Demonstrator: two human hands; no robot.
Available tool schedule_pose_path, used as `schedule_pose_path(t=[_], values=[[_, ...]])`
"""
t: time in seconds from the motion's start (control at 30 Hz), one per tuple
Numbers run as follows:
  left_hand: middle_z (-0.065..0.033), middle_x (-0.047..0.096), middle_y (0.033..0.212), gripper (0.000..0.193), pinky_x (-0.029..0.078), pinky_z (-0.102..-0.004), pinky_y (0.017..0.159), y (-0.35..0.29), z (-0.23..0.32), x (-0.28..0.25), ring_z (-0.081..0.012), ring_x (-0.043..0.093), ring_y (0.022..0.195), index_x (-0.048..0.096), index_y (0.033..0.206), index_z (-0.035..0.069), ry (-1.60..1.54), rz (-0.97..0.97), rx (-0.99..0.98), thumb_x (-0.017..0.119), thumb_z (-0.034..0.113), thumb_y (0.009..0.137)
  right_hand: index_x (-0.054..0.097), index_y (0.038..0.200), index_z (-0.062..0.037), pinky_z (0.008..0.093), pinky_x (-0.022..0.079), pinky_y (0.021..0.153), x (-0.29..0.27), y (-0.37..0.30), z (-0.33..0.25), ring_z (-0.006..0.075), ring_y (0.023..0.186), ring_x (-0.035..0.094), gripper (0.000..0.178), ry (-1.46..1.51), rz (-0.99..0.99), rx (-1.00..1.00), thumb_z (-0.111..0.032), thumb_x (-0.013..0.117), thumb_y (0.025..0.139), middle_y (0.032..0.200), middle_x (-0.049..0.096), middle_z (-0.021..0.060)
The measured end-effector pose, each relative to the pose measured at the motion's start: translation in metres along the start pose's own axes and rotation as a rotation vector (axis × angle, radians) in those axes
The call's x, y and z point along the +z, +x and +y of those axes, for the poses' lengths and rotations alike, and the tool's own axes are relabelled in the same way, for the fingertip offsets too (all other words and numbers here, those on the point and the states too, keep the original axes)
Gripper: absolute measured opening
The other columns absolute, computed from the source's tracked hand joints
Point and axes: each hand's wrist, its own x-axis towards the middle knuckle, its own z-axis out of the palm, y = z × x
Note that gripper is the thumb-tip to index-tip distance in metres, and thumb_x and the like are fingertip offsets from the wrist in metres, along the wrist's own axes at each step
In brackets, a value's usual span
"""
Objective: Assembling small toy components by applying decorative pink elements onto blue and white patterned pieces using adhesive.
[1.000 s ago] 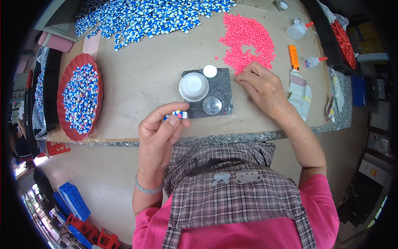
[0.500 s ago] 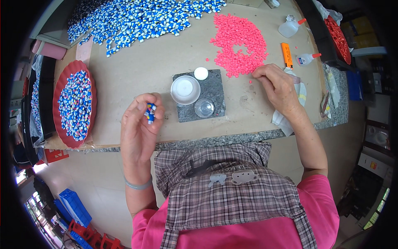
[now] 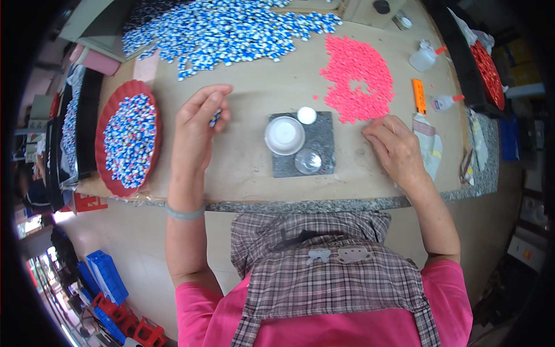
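My left hand (image 3: 198,122), over the left part of the table, is closed round small blue-and-white pieces (image 3: 215,117), mostly hidden by the fingers; its index finger points right. My right hand (image 3: 398,147) is at the near edge of a spread of small pink pieces (image 3: 361,66). Its thumb and fingertips are pinched together, and whatever is between them cannot be made out. Between the hands lies a dark stone slab (image 3: 284,169), bearing a white round dish (image 3: 269,139), a small white disc (image 3: 306,115) and a clear round cup (image 3: 308,161).
A red fluted tray (image 3: 104,168) of blue-and-white pieces stands at left. A large heap of similar pieces (image 3: 231,34) covers the far side. At right lie an orange cutter or lighter (image 3: 419,95), two glue bottles (image 3: 424,59) with red tips, and a cloth (image 3: 426,150).
The view has shifted, so the table's things appear further right. My left hand has moved away from the table's near edge and further from the slab. My right hand has drawn slightly toward me.
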Motion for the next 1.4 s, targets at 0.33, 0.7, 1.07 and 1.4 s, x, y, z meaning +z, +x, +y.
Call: schedule_pose_path(t=[0.33,0.7,1.07,1.4], values=[[-0.0161,0.066,0.093,0.017,0.05,-0.0377,0.074,0.065,-0.006,0.026,-0.0294,0.064,0.084,0.067,0.098,0.001,0.955,0.094,0.599,0.062,0.012,0.086,0.065,0.089,-0.0011,0.035,0.053,0.068,-0.006,-0.001,0.0,0.0266,0.083,0.063,0.017,0.062,-0.041,-0.055,0.006,0.064,0.073,0.087,0.062,0.0098],[-0.0145,0.066,0.091,0.027,0.051,-0.0419,0.069,0.088,-0.02,0.044,-0.0314,0.065,0.082,0.064,0.093,0.004,1.301,0.125,0.674,0.071,0.027,0.082,0.066,0.09,-0.0001,0.0368,0.051,0.07,-0.01,-0.008,0.003,0.028,0.085,0.062,0.018,0.114,-0.092,0.012,0.008,0.063,0.073,0.087,0.06,0.0115],[-0.0105,0.062,0.079,0.014,0.048,-0.0408,0.062,0.098,-0.019,0.052,-0.0282,0.061,0.07,0.062,0.082,0.005,1.383,0.143,0.814,0.067,0.018,0.083,0.067,0.09,-0.0014,0.0357,0.052,0.07,-0.009,-0.009,-0.002,0.0269,0.081,0.063,0.012,0.146,-0.073,0.146,0.002,0.065,0.079,0.086,0.062,0.0106],[-0.0135,0.064,0.079,0.01,0.049,-0.0355,0.063,0.101,-0.018,0.047,-0.0276,0.062,0.068,0.061,0.083,0.001,1.188,-0.103,0.752,0.062,0.011,0.083,0.061,0.081,-0.002,0.037,0.051,0.062,-0.009,-0.001,-0.004,0.0265,0.074,0.062,0.011,0.027,-0.105,-0.007,0.0,0.069,0.073,0.079,0.058,0.0086]])
